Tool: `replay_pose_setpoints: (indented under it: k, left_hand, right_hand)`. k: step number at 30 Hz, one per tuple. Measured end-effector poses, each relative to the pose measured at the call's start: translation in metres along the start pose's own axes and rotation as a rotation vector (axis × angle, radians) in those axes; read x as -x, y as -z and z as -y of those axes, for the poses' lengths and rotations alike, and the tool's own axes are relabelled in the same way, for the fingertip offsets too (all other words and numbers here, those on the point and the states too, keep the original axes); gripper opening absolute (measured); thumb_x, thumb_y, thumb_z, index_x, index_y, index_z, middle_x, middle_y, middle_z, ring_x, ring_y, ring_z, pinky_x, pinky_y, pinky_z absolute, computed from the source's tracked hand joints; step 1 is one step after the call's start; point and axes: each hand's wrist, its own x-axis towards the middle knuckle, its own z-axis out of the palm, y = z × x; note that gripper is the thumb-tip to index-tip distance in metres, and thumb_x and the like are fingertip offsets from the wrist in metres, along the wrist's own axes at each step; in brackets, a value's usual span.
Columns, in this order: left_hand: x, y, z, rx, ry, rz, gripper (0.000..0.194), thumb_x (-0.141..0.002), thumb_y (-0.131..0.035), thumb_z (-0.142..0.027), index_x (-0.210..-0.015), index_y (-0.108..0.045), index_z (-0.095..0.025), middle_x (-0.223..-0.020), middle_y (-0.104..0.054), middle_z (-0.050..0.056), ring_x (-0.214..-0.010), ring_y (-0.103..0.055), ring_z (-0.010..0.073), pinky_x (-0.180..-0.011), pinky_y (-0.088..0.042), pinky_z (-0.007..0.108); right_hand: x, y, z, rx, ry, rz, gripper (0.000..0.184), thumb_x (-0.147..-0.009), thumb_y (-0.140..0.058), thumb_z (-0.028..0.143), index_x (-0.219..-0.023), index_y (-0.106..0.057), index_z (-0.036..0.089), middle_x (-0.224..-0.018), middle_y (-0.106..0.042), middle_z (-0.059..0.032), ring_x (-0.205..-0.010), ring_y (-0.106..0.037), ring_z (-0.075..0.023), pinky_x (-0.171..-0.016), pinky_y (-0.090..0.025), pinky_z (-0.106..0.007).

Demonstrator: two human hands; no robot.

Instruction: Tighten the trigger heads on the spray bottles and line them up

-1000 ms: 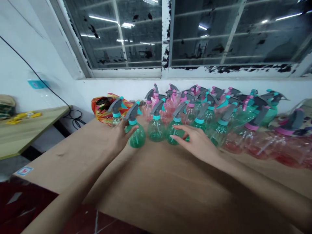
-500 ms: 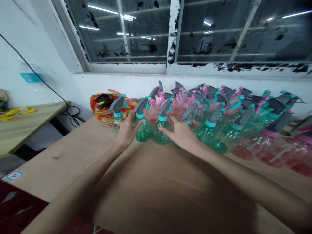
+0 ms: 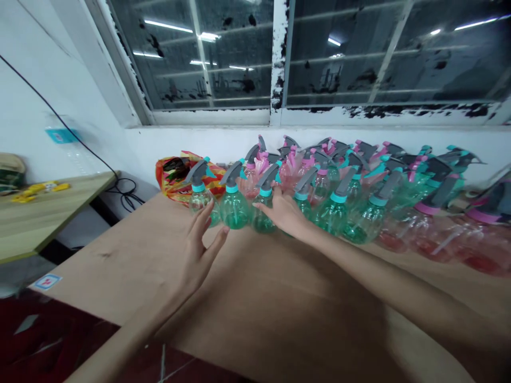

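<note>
As one bottle [image 3: 263,221] stands, rounded, translucent green

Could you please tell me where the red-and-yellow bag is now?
In the head view, the bag is left of centre, at the far side of the brown table, just behind the leftmost spray bottle.

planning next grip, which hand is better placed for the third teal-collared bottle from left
Probably the right hand: it is beside that bottle; the left hand is nearer the first bottle.
</note>
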Motion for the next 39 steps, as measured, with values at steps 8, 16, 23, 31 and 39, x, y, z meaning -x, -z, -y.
replay_pose_setpoints:
  k: [8,16,23,31,39]
  left_hand:
    - [0.048,0.026,-0.051,-0.013,0.021,0.210,0.054,-0.091,-0.052,-0.037,-0.142,-0.034,-0.034,-0.147,-0.038,0.005,-0.128,-0.046,0.0277,-0.105,-0.042,0.049]
    - [0.036,0.005,-0.042,0.189,0.152,0.299,0.064,-0.081,-0.062,-0.045,-0.136,-0.039,-0.021,-0.145,-0.041,0.014,-0.132,-0.041,0.0319,-0.104,-0.038,0.056]
    - [0.031,-0.017,-0.090,0.221,0.094,0.438,0.066,-0.078,-0.065,-0.036,-0.136,-0.038,-0.019,-0.132,-0.056,0.014,-0.120,-0.055,0.0292,-0.099,-0.048,0.047]
    - [0.046,-0.043,-0.123,0.130,-0.078,0.379,0.032,-0.082,-0.058,-0.027,-0.114,-0.055,-0.027,-0.101,-0.069,0.005,-0.088,-0.067,0.0245,-0.076,-0.057,0.043]
    - [0.035,-0.076,-0.144,0.257,-0.055,0.396,0.036,-0.072,-0.049,-0.016,-0.105,-0.057,-0.027,-0.093,-0.070,0.001,-0.070,-0.065,0.0202,-0.068,-0.055,0.037]
  right_hand:
    - [0.029,0.022,0.031,0.060,-0.116,0.069,0.066,-0.085,-0.050,0.055,-0.127,-0.049,0.005,-0.107,-0.065,-0.0257,-0.095,-0.064,-0.0376,-0.071,-0.050,-0.046]
    - [0.095,0.043,0.053,0.121,0.002,0.090,0.047,-0.084,-0.053,0.048,-0.109,-0.061,0.009,-0.100,-0.068,-0.0216,-0.082,-0.068,-0.0353,-0.066,-0.051,-0.047]
    - [0.157,0.056,0.049,0.011,0.209,-0.006,0.049,-0.078,-0.062,0.054,-0.105,-0.061,0.012,-0.105,-0.067,-0.0158,-0.100,-0.060,-0.0333,-0.076,-0.052,-0.045]
    - [0.196,0.052,0.025,-0.191,0.208,-0.072,0.062,-0.069,-0.066,0.063,-0.101,-0.057,0.011,-0.100,-0.061,-0.0154,-0.095,-0.058,-0.0310,-0.075,-0.053,-0.046]
    - [0.207,0.056,-0.014,-0.347,0.199,0.016,0.065,-0.076,-0.063,0.058,-0.120,-0.047,0.014,-0.116,-0.060,-0.0162,-0.109,-0.056,-0.0298,-0.091,-0.048,-0.047]
